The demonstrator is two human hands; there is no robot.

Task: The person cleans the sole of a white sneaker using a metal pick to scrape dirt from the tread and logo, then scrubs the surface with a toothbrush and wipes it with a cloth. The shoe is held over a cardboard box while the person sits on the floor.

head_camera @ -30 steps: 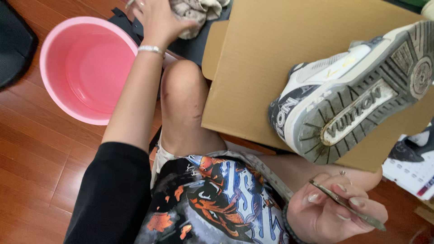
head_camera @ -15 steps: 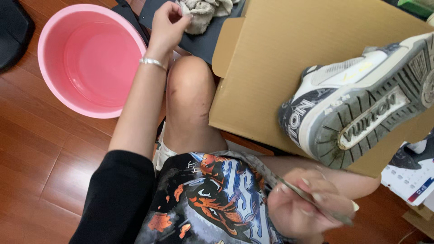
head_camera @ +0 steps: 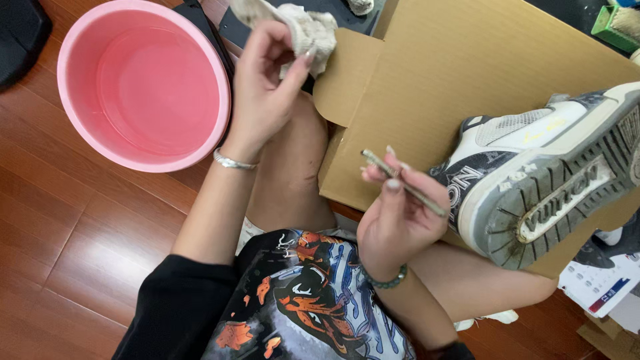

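My left hand (head_camera: 263, 87) is raised over my knee and pinches a crumpled grey-white cloth (head_camera: 303, 33) between thumb and fingers. My right hand (head_camera: 397, 213) holds a thin, dirty stick-like tool (head_camera: 403, 183) that points up and left, close to the cloth. A white and grey sneaker (head_camera: 553, 177) lies on its side on the cardboard, its muddy sole toward me, just right of my right hand.
A pink plastic basin (head_camera: 143, 87) stands on the wooden floor at the left. An open flat cardboard box (head_camera: 453, 73) covers my lap and the right side. A green brush (head_camera: 617, 23) lies at the top right; papers (head_camera: 600, 287) lie at the lower right.
My left hand has lifted the cloth off the dark mat and drawn it toward me. My right hand has risen from my lap with the tool, up toward the cloth.
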